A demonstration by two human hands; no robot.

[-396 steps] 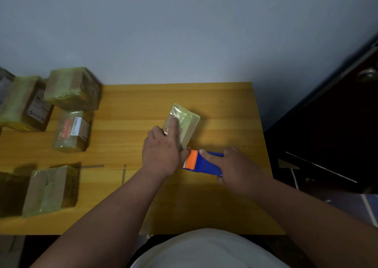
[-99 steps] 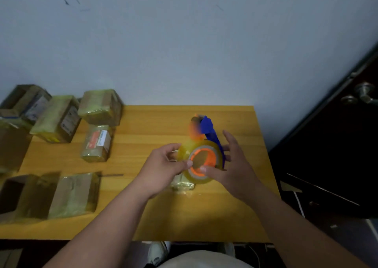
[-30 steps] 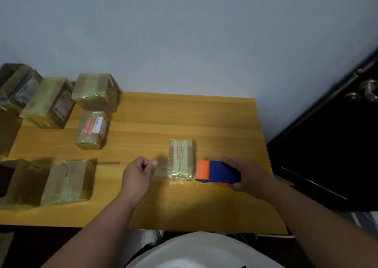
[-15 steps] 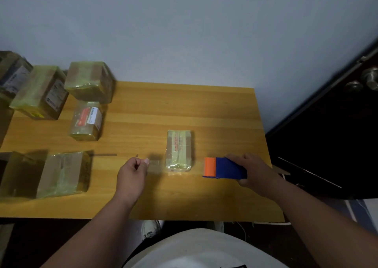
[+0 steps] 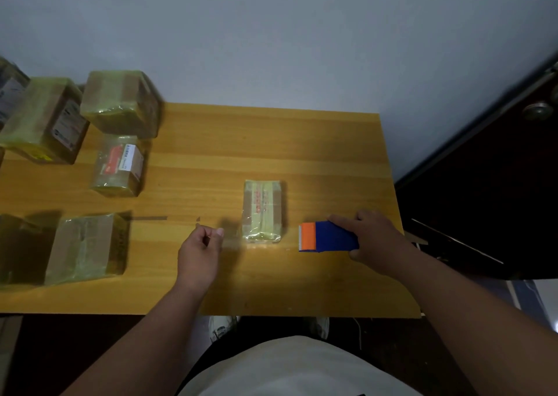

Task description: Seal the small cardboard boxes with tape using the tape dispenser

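Wooden table (image 5: 271,142), grey wall (image 5: 271,33), perhaps door (image 5: 498,184).

A wooden table (image 5: 211,142) filled the middle of the frame, set against a pale grey wall (image 5: 271,33) across the top. At the right edge stood a dark door (image 5: 489,184) with a round metal knob (image 5: 538,111) in the upper right. White shoes (image 5: 222,326) showed below the table's near edge, bottom centre.

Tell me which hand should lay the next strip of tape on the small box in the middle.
Right. The right hand already grips the tape dispenser just beside the small box; the left hand looks free to steady it.
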